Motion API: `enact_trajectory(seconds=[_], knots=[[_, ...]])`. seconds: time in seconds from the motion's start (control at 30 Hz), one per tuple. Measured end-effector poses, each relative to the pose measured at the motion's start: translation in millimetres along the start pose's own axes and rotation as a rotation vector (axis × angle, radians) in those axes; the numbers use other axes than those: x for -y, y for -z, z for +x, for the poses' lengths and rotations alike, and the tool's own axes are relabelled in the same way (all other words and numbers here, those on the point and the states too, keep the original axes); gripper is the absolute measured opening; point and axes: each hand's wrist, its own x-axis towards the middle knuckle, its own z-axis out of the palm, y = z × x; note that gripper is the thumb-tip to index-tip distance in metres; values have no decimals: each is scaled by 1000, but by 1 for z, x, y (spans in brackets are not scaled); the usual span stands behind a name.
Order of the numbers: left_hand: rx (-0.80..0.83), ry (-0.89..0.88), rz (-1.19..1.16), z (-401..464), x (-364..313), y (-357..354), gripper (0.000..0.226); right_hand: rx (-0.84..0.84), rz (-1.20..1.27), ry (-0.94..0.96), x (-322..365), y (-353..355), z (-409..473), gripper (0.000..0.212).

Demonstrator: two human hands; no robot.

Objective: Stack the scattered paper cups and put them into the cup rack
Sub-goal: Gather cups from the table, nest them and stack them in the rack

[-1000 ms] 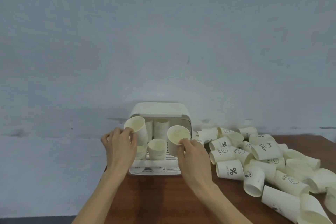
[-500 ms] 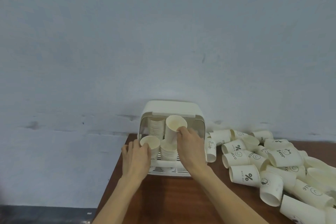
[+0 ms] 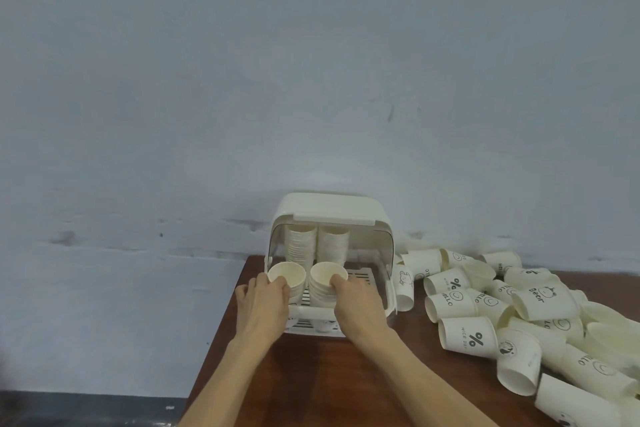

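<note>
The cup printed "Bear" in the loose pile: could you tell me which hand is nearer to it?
Right. The right hand holds a cup stack at the rack's front, left of the Bear cup; the left hand is farther left.

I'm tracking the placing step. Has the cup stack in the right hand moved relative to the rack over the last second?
Yes. The right hand has lowered its cup stack onto the cup rack tray, beside the left hand's stack.

A reddish-brown wooden worktop (image 3: 311,378) stands against a pale blue-grey wall (image 3: 277,80) with scuff marks; dark floor (image 3: 86,409) shows at lower left.
</note>
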Motion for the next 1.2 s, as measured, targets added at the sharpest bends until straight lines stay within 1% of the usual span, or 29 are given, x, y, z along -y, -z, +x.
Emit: enact_trajectory(seconds=[0.13, 0.33, 0.47, 0.6, 0.73, 0.83, 0.93, 0.97, 1.1, 1.2], knots=[[-12, 16, -58, -1, -1, 0, 34, 41, -43, 19, 2, -1, 1, 32], [-140, 19, -119, -11, -6, -3, 26, 58, -49, 12, 0, -4, -1, 37], [-193, -33, -61, -17, -13, 1, 21, -10, 15, 10, -1, -4, -11, 54], [-236, -108, -58, -25, -29, 7, 22, -85, 70, -9, -9, 2, -27, 59], [-227, -181, -93, -35, -52, 11, 26, -132, 113, -99, -26, 12, -49, 52], [-213, -219, -120, -42, -74, 11, 26, -141, 131, -172, -42, 16, -67, 52], [-166, -267, -157, -53, -97, 6, 29, -156, 120, -218, -60, 16, -85, 39], [-148, -285, -159, -58, -105, 5, 30, -159, 117, -232, -66, 17, -91, 37], [-77, -334, -179, -75, -134, 0, 31, -125, 129, -296, -87, 27, -110, 43], [-52, -372, -197, -86, -153, -4, 33, -127, 126, -343, -103, 34, -123, 46]])
